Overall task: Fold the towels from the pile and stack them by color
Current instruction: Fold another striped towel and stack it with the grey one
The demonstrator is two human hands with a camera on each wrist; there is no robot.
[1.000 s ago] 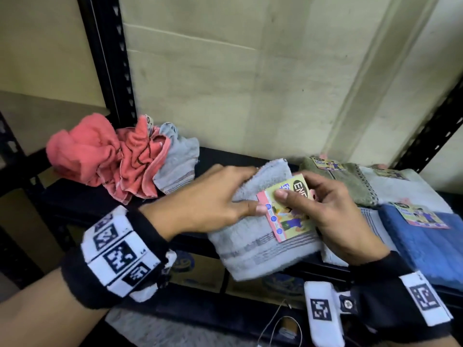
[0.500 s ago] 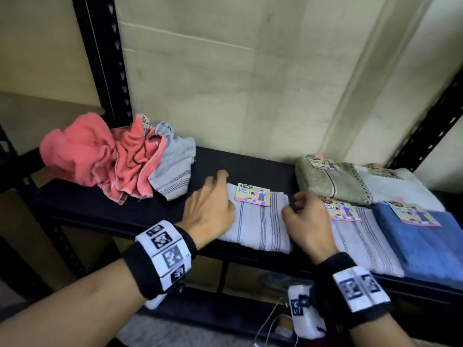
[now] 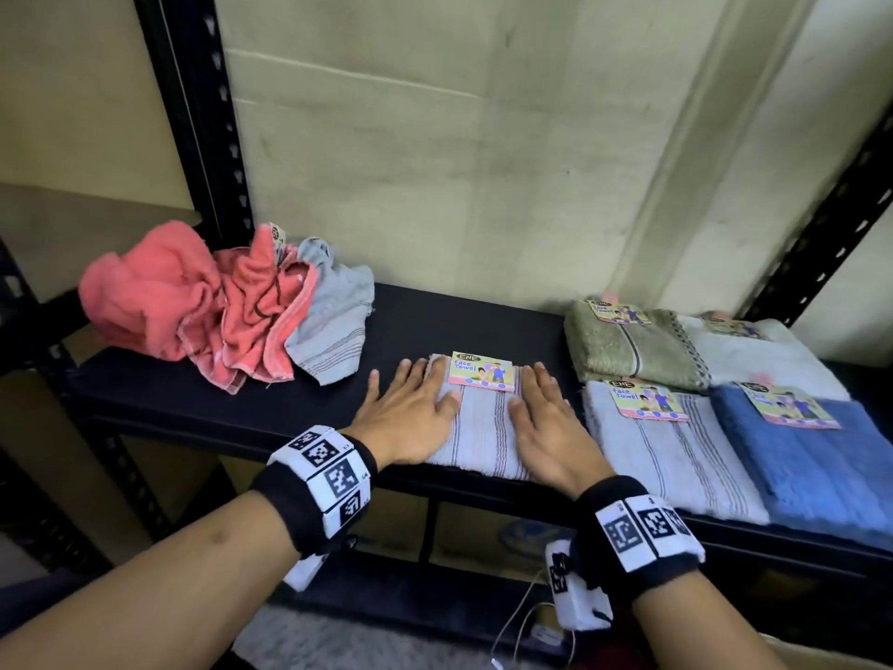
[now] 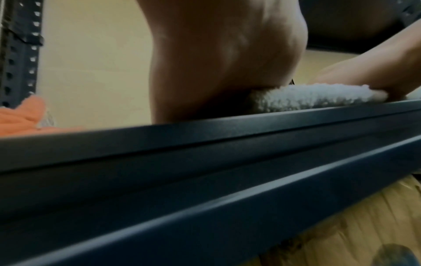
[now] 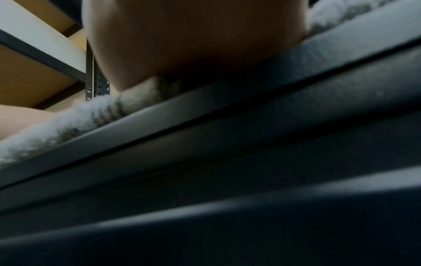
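A folded grey striped towel (image 3: 483, 427) with a paper label lies flat on the black shelf (image 3: 299, 403). My left hand (image 3: 410, 408) lies flat on its left edge with straight fingers, and my right hand (image 3: 546, 418) presses flat on its right side. In the left wrist view the towel's fluffy edge (image 4: 296, 98) shows under my palm (image 4: 216, 63). In the right wrist view the towel's hem (image 5: 95, 115) shows under the heel of my hand (image 5: 193, 39). A pile of unfolded pink towels (image 3: 193, 307) and a crumpled grey one (image 3: 333, 326) sits at the left.
Folded towels lie at the right: a green one (image 3: 633, 345), a white one (image 3: 763, 350), a grey striped one (image 3: 667, 452) and a blue one (image 3: 821, 456). Black uprights (image 3: 203, 113) frame the shelf, with a wall behind. Cardboard boxes (image 4: 364, 225) sit below the shelf.
The grey towel, held up between both hands a second ago, now lies folded on the shelf. Both hands have let go and flattened onto it.
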